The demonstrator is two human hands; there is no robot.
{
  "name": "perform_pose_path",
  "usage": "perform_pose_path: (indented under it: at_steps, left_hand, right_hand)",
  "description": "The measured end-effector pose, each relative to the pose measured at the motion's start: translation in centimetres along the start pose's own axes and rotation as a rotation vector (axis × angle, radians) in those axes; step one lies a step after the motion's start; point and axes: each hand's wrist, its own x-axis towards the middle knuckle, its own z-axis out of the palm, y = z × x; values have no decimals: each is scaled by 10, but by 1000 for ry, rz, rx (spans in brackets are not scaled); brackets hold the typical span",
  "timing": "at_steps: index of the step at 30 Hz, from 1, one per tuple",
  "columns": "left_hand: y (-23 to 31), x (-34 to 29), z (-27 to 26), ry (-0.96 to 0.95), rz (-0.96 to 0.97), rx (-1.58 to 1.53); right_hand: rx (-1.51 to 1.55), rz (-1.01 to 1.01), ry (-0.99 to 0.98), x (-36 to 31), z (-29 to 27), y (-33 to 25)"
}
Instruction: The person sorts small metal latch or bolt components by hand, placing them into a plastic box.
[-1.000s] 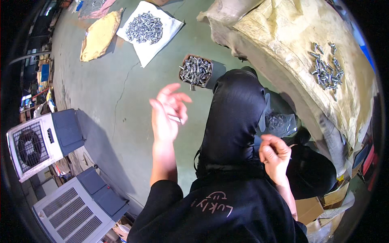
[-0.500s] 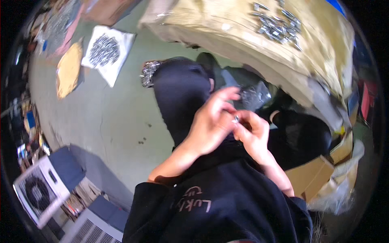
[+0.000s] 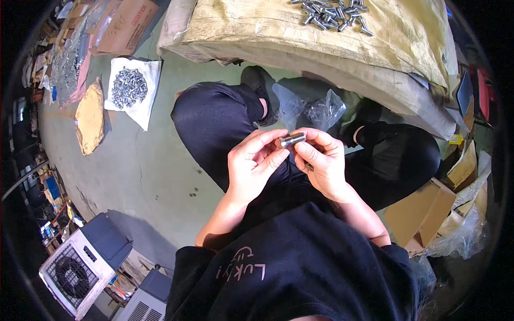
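A short, shiny metal bolt lies roughly level between my two hands, above my lap. My left hand pinches its left end with thumb and fingertips. At the other end, the thumb and forefinger of my right hand grip it, the remaining fingers curled beneath. Several similar metal pieces lie loose in a pile on the cloth-covered surface in front of me. Just beyond my hands, a clear plastic bag sits between my legs; its contents are hard to make out.
On the floor at far left, a white sheet bears a heap of small metal parts. Beside it lies a tan packet. An opened cardboard box stands to my right. A fan unit is at lower left.
My left hand, blurred with fingers raised half a second ago, now pinches the bolt's left end. The bolt shows more fully between both hands. The whole view has shifted.
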Motion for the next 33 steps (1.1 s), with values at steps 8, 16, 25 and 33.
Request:
perform_pose_path:
  at_steps: [8,16,25,33]
  left_hand:
    - [-2,4,-1,48,52,55]
    - [-4,3,-3,88,-40,-10]
    - [-1,5,2,84,128,52]
    - [1,5,4,89,114,-52]
  right_hand:
    - [-35,-58,-18,1,-2,-1]
    - [-68,-39,-20,0,-2,1]
    - [-33,-16,-16,1,-1,0]
    - [-104,-75,-22,-1,-1,-1]
